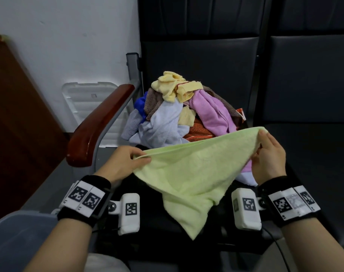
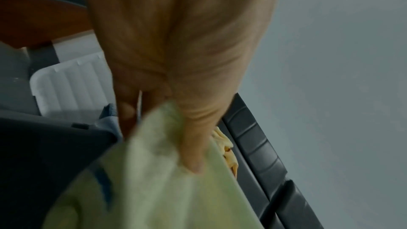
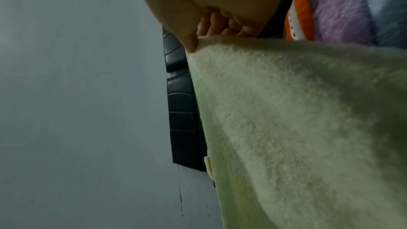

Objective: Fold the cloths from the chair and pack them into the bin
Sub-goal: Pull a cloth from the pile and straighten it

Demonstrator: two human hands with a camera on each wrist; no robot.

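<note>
Item: pale green terry cloth [image 1: 190,173], fluffy nap, stretched between both hands above the chair seat [image 1: 308,154], lower corner hanging. Left hand [image 1: 126,161] pinches one corner; right hand [image 1: 269,160] pinches the other. Behind: heap of mixed cloths [image 1: 179,110] on the seat.

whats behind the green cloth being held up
Behind the light green cloth the pile of cloths sits on the chair seat: yellow on top, then pink, pale blue, brown, orange. The pile's front edge and the seat below it are covered.
</note>
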